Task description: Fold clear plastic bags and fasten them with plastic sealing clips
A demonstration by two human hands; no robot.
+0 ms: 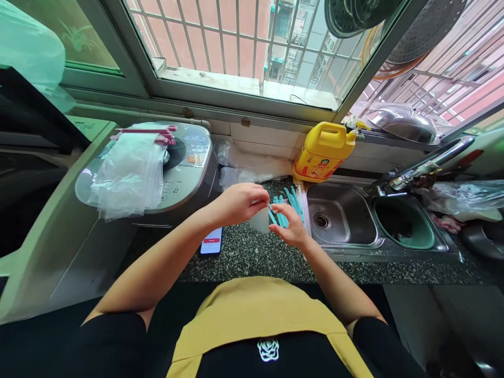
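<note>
My left hand (241, 202) is curled over the top of a small clear plastic bag (260, 221) and pinches it above the speckled countertop (252, 254). My right hand (292, 226) is beside it, fingers bent, pinching a teal stick (272, 216) at the bag's mouth. Several more teal sticks (290, 202) lie on the counter just behind my hands, next to the sink's left rim.
A rice cooker (185, 163) with clear zip bags (128, 173) on its lid stands at left. A phone (211, 241) lies on the counter. A yellow detergent jug (325, 149), a steel sink (340, 220), a green basin (403, 223) and a faucet (429, 163) are at right.
</note>
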